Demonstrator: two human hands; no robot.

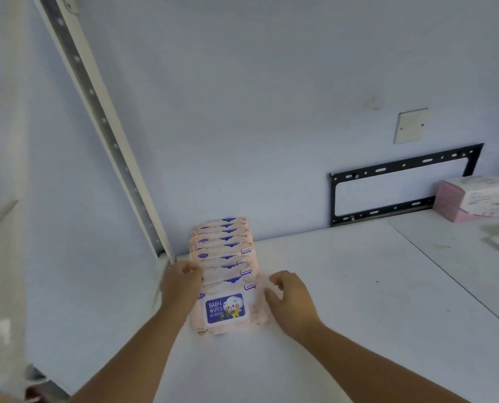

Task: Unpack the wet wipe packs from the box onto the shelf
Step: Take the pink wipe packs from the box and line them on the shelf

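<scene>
While the row of baby wipes packs point(224, 258) stands at lower centre on the white shelf point(359, 286), the left hand point(181, 286) curls round its left edge. The right hand point(293, 301), loosely curled, grips nothing just beside the right edge.

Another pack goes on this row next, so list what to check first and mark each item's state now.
1. The row of pink wet wipe packs stands together on the white shelf: ok.
2. The front pack with the blue BABY WIPES label faces forward, label readable: ok.
3. Bare shelf in front of the row for another pack: ok.
4. The right hand is free, loosely curled beside the front pack: ok.
5. The left hand is free: cannot tell, its fingers are hidden at the row's left side.
6. The box is within reach: cannot tell, out of view.
</scene>
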